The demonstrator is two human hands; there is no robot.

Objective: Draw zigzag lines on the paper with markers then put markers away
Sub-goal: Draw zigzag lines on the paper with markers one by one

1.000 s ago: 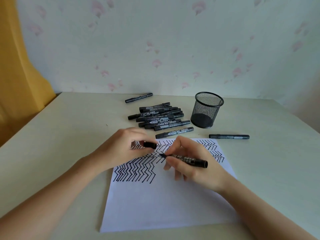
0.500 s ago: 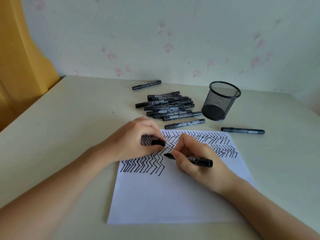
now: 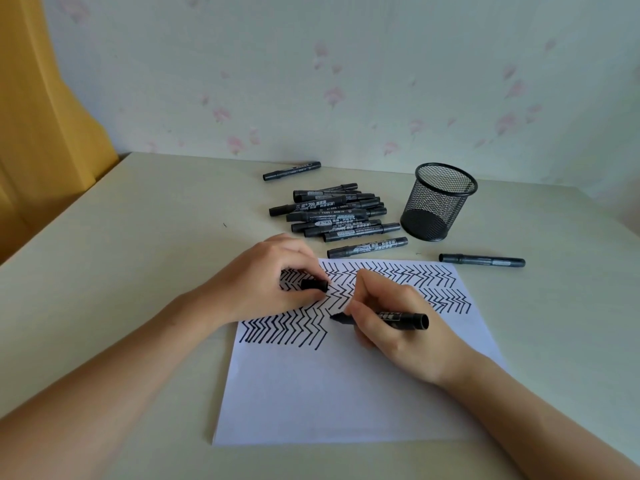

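Note:
A white paper (image 3: 346, 386) lies on the table, its upper part covered with black zigzag lines. My right hand (image 3: 398, 327) grips an uncapped black marker (image 3: 401, 318), tip pointing left and resting on the paper. My left hand (image 3: 266, 282) rests on the paper's upper left and pinches the marker's black cap (image 3: 314, 284). A pile of black markers (image 3: 336, 213) lies behind the paper. A single marker (image 3: 367, 247) lies just beyond the paper's top edge, another (image 3: 481, 260) to the right, and one (image 3: 291, 170) farther back.
A black mesh pen cup (image 3: 438, 202) stands upright right of the marker pile; I see nothing inside it. A floral wall runs behind the cream table (image 3: 138, 237). A yellow curtain (image 3: 38, 133) hangs at the left.
The camera view has shifted and come closer. Both hands stay at the same spot on the paper, the marker's tip still on the zigzags.

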